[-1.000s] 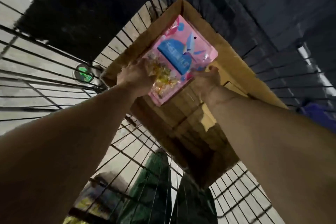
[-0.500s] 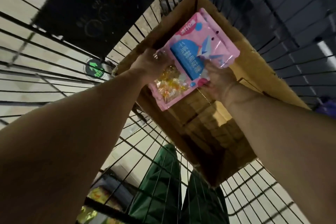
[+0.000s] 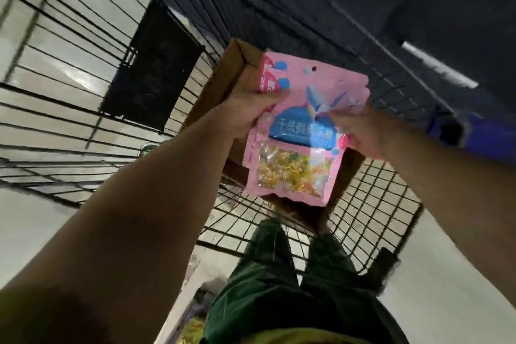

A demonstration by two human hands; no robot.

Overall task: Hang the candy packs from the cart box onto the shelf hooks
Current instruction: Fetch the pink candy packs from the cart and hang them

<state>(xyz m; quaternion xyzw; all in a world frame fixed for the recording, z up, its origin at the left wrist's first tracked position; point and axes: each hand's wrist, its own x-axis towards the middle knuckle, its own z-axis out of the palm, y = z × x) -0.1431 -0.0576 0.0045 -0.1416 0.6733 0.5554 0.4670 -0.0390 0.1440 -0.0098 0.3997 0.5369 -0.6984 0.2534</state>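
A glossy pink plastic candy pack (image 3: 300, 131), now lifted clear above the brown cardboard cart box (image 3: 223, 86), is gripped by left hand (image 3: 248, 109) and right hand (image 3: 360, 131) fingers, ready for carrying to unseen hooks.

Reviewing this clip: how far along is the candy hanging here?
Done: pink candy packs are lifted above the cardboard box in the wire cart. In hand: left hand and right hand grip them. Left: no shelf hooks in view, so hanging is not yet done.
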